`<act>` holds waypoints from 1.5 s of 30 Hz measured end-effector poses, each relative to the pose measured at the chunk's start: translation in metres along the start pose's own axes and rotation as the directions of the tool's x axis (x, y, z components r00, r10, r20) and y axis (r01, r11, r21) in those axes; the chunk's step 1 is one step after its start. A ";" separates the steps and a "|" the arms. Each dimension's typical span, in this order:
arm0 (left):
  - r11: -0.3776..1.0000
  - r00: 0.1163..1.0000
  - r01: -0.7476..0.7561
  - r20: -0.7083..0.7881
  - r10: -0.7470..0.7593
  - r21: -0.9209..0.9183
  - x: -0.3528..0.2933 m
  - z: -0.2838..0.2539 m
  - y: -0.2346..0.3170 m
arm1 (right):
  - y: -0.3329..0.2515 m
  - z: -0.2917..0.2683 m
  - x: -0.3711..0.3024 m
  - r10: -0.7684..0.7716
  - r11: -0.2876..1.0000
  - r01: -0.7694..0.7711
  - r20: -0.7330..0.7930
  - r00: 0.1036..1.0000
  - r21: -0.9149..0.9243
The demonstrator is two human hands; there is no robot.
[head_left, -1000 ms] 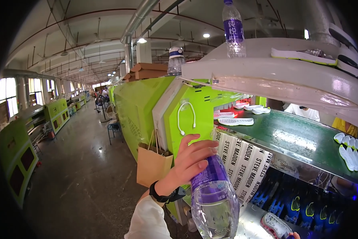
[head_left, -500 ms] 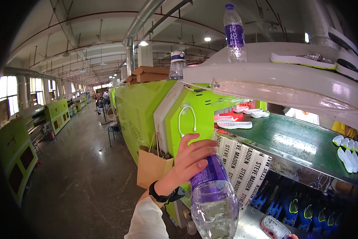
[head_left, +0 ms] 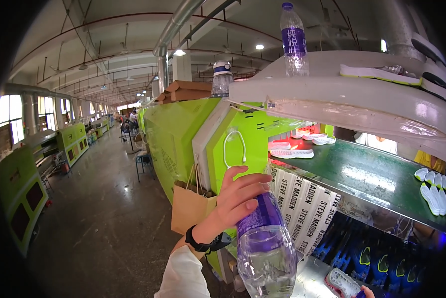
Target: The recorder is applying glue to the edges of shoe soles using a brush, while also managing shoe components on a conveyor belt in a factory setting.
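Observation:
My left hand (head_left: 242, 196) is wrapped round a large clear plastic water bottle (head_left: 266, 253) with a purple label. The bottle is held up close and tilted, its label end away from me; its near end runs down to the lower edge. Some clear water shows inside. Only the fingertips of my right hand (head_left: 368, 291) come in at the lower right. They pinch a small dark blue piece (head_left: 360, 294) that looks like a bottle cap. Beside them a white shoe sole with a pink edge (head_left: 343, 283) lies on a metal surface.
A green conveyor belt (head_left: 367, 169) carries white soles. White printed boxes (head_left: 302, 208) stand below it. Blue shoe parts (head_left: 382, 263) sit on a lower rack. A paper bag (head_left: 190, 206) hangs on the green machine (head_left: 183, 134). Another bottle (head_left: 294, 42) stands on the hood.
The right fingertips have come a little further into view, with the small blue piece now showing. My left hand and the bottle have hardly moved.

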State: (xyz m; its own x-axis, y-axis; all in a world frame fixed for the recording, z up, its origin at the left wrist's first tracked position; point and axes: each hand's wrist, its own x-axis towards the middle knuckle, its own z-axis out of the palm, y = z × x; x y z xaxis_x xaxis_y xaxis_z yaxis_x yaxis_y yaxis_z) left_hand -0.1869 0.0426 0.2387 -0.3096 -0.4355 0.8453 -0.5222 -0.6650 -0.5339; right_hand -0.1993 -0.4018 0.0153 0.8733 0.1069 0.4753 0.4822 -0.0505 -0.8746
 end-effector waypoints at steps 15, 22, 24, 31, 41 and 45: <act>0.829 0.911 0.403 0.256 -0.323 -0.387 -0.073 0.016 0.051 | -0.121 0.100 0.060 -0.184 0.953 0.140 0.146 0.972 0.269; 0.127 0.594 0.799 0.741 -0.312 -0.587 -0.124 0.043 0.117 | -0.113 0.112 0.080 -0.058 0.843 -0.142 0.351 0.935 0.518; 0.048 0.402 0.915 0.909 -0.110 -0.400 -0.135 0.045 0.133 | -0.106 0.107 0.081 0.051 0.882 -0.249 0.445 0.894 0.400; -0.335 0.095 0.940 0.888 0.449 0.068 -0.168 0.059 0.155 | -0.107 0.083 0.071 0.061 0.975 0.058 0.514 0.856 -0.213; -0.650 0.559 0.741 0.380 0.737 0.171 -0.206 0.100 0.165 | -0.119 0.084 0.071 -0.139 0.830 0.464 0.692 0.708 -0.308; -0.578 0.405 0.784 0.519 0.753 0.227 -0.198 0.092 0.159 | -0.110 0.086 0.076 -0.126 0.654 0.590 0.701 0.702 -0.474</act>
State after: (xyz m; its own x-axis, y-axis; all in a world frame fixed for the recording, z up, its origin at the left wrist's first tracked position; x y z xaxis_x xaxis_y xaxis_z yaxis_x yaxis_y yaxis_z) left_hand -0.1353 -0.0330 -0.0156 -0.1064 -0.9918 -0.0710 0.2396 -0.0949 0.9662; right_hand -0.1917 -0.3029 0.1396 0.5037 0.7773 0.3769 0.8635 -0.4404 -0.2458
